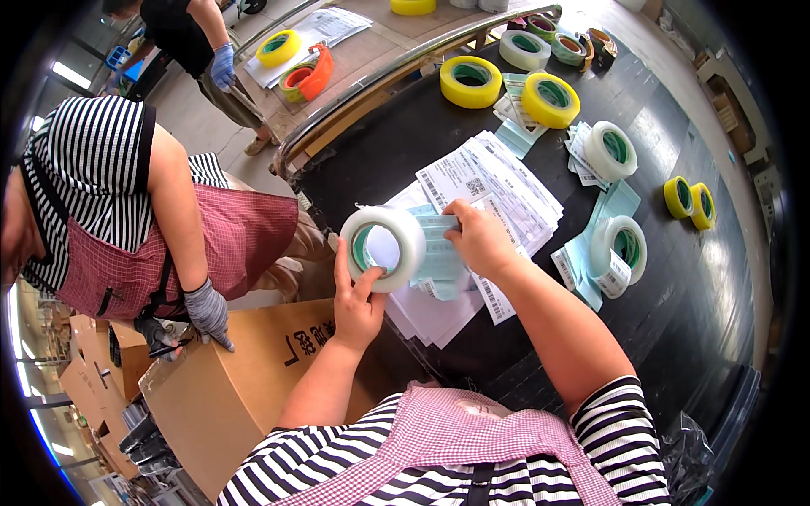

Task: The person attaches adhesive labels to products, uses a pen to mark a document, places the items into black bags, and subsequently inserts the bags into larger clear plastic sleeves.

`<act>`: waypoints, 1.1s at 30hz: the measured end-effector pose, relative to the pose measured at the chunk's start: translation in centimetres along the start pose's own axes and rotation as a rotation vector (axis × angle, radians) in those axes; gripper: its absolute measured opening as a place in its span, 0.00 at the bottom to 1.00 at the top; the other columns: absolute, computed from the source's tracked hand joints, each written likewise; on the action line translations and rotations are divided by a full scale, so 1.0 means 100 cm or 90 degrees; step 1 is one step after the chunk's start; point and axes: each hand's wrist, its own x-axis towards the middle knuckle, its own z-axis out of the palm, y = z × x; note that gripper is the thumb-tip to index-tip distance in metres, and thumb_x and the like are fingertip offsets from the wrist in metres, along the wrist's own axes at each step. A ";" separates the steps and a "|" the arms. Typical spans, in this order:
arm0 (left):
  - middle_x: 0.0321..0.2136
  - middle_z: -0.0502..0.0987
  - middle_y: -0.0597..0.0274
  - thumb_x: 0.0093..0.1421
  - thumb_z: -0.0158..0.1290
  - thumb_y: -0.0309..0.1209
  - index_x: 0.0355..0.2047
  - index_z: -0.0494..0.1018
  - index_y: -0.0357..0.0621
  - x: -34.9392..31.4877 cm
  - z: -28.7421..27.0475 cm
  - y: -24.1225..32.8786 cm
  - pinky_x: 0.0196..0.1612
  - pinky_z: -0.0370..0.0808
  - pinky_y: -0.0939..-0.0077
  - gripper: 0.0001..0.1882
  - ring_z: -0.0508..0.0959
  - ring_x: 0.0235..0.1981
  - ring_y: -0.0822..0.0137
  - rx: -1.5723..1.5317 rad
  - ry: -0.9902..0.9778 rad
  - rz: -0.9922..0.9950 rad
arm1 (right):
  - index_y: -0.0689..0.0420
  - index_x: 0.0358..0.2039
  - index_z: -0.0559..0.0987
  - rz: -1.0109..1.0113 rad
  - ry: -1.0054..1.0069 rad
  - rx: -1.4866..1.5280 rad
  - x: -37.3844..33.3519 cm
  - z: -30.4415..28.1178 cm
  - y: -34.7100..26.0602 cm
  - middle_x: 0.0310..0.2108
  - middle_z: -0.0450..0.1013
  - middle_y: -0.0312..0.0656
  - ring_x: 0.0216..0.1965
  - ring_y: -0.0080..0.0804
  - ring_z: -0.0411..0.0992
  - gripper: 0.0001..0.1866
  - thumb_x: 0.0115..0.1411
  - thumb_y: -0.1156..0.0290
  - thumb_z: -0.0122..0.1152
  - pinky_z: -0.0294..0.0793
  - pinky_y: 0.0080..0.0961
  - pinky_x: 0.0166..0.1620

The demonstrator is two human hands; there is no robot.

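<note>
My left hand [356, 308] grips a wide roll of clear packing tape [411, 249], thumb at the green core and fingers around its outer edge. With fingertips pinched, my right hand [483, 240] holds the end of a light-blue strip [438, 240] stretched beside the roll. Whether that strip is tape alone or label backing seen through tape, I cannot tell. Beneath both hands lies a fanned stack of printed paper sheets [533, 198] with barcode labels. To the right, another clear tape roll [639, 257] sits against light-blue label strips [582, 261].
Yellow tape rolls [470, 94] and more clear rolls [525, 52] stand across the black table [363, 139]. At left, a co-worker's gloved hand [208, 314] rests on a cardboard box [219, 379]. A metal rail [405, 63] borders the table's far side. Another person [181, 34] stands beyond.
</note>
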 end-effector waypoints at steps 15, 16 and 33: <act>0.69 0.50 0.30 0.53 0.59 0.19 0.43 0.77 0.45 -0.016 -0.001 0.007 0.63 0.68 0.54 0.16 0.60 0.67 0.33 0.045 0.042 -0.042 | 0.54 0.58 0.72 -0.045 0.013 -0.056 0.005 0.011 -0.006 0.46 0.76 0.50 0.52 0.50 0.74 0.30 0.53 0.77 0.69 0.72 0.41 0.55; 0.69 0.50 0.30 0.53 0.59 0.19 0.43 0.77 0.45 -0.017 -0.001 0.006 0.63 0.67 0.54 0.16 0.60 0.67 0.33 0.038 0.050 -0.050 | 0.53 0.59 0.71 -0.032 0.000 -0.083 0.004 0.008 -0.016 0.47 0.76 0.49 0.53 0.50 0.73 0.32 0.52 0.76 0.70 0.71 0.41 0.56; 0.70 0.46 0.30 0.56 0.59 0.20 0.47 0.74 0.41 -0.024 -0.010 -0.005 0.55 0.75 0.59 0.17 0.66 0.64 0.37 -0.026 0.090 -0.093 | 0.58 0.30 0.79 -0.182 -0.060 0.046 -0.043 0.008 0.006 0.34 0.75 0.44 0.40 0.47 0.75 0.08 0.49 0.83 0.62 0.75 0.37 0.44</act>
